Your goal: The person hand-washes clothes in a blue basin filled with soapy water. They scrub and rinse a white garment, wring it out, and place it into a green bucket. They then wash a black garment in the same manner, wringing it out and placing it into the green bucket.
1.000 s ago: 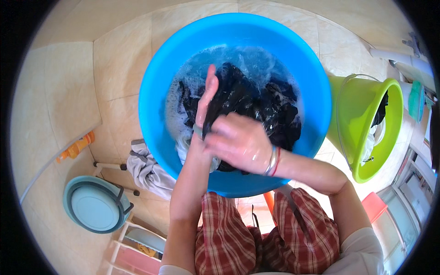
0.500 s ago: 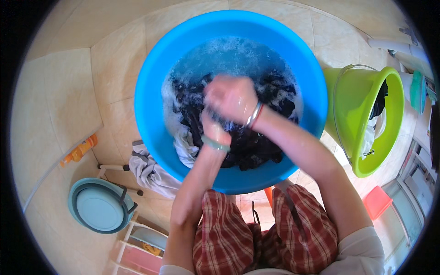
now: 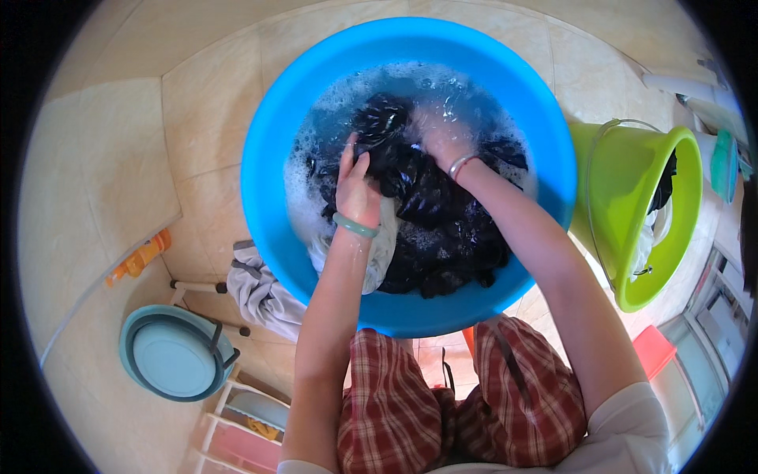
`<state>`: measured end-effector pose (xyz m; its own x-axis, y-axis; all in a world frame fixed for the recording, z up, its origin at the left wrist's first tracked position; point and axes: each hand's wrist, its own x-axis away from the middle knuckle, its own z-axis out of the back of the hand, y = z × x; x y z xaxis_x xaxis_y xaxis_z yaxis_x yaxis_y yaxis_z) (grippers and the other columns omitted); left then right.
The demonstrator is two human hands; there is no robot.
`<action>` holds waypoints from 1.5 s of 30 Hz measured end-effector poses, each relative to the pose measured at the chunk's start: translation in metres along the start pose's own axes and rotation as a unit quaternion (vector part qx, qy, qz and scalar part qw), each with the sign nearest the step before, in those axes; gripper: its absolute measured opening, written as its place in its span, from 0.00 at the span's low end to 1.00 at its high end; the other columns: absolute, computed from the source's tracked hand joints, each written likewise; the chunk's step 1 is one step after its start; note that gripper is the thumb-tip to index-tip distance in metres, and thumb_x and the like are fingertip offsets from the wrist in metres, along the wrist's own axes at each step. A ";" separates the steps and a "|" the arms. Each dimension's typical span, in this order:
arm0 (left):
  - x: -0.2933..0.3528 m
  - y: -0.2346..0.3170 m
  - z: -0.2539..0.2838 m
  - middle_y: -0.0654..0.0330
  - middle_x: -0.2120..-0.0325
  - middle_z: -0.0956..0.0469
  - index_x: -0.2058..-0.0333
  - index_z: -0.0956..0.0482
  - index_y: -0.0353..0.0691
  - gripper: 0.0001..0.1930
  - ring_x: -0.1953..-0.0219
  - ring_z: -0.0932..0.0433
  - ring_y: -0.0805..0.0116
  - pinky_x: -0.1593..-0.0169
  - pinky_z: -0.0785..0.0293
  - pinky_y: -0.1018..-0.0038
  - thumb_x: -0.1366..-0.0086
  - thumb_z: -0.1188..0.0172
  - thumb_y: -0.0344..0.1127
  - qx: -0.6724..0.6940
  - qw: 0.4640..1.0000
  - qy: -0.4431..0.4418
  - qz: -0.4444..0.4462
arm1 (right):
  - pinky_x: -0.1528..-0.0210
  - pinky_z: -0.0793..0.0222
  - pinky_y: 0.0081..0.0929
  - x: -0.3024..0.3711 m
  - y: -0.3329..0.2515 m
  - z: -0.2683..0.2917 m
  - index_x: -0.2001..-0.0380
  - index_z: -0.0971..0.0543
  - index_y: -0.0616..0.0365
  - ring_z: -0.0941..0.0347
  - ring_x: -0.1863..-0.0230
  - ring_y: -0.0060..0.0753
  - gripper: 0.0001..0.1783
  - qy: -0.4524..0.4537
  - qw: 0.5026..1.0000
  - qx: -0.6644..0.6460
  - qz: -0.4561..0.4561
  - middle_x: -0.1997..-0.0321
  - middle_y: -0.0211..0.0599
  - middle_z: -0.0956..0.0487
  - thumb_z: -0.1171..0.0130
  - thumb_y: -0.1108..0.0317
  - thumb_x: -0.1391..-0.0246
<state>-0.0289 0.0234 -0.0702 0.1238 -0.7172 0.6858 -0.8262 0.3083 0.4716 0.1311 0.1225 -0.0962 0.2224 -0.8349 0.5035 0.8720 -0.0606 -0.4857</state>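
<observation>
A wide blue basin (image 3: 268,118) holds sudsy water and wet laundry. My left hand (image 3: 358,193), with a pale green bangle at its wrist, grips the edge of a dark garment (image 3: 383,118) between thumb and fingers; part of that cloth bulges above the water. To its right, my right hand (image 3: 444,136) dips into the foamy water against the dark cloth. Its fingers are blurred and partly under water, so their grip is hidden. Silver bangle and wrist stay above the surface. Pale wet cloth (image 3: 382,251) lies in the basin beside my left wrist.
On the right a lime-green bucket (image 3: 604,197) is tipped over with dark and white cloth inside. A grey garment (image 3: 264,294) lies left of the basin. Further left are an orange bottle (image 3: 140,257), a folded teal basin (image 3: 174,359) and a rack (image 3: 237,411). A pink object (image 3: 654,351) sits right.
My hands, close together over the laundry before, have parted. The right has moved right into the water; the left holds the dark cloth's edge. More pale cloth shows beside my left wrist.
</observation>
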 end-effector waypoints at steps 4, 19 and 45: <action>-0.002 0.008 -0.015 0.60 0.40 0.30 0.36 0.36 0.44 0.29 0.37 0.34 0.61 0.36 0.39 0.61 0.30 0.46 0.52 -0.010 1.000 -0.015 0.012 | 0.61 0.24 0.46 0.023 -0.039 -0.001 0.64 0.21 0.55 0.22 0.60 0.52 0.13 0.153 0.973 0.031 0.167 0.61 0.47 0.21 0.43 0.56 0.41; 0.013 -0.015 0.002 0.57 0.47 0.25 0.41 0.31 0.44 0.19 0.48 0.24 0.64 0.45 0.26 0.65 0.27 0.50 0.43 0.112 0.990 -0.077 0.019 | 0.80 0.33 0.22 0.136 -0.135 0.015 0.85 0.29 0.49 0.32 0.75 0.27 0.17 0.200 0.845 -0.100 0.485 0.75 0.26 0.33 0.29 0.58 0.61; 0.142 0.064 0.048 0.51 0.38 0.36 0.35 0.38 0.43 0.31 0.35 0.37 0.52 0.34 0.42 0.62 0.36 0.41 0.29 -0.624 0.750 0.085 -0.202 | 0.64 0.24 0.45 0.112 -0.031 0.029 0.77 0.19 0.58 0.19 0.68 0.50 0.26 -0.076 0.995 0.071 0.005 0.73 0.50 0.19 0.42 0.45 0.43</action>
<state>-0.0906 -0.0890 0.0309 0.3808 -0.8521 0.3589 0.4416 0.5087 0.7391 0.1420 0.0473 -0.0040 0.2855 -0.7424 0.6061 0.9198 0.0346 -0.3908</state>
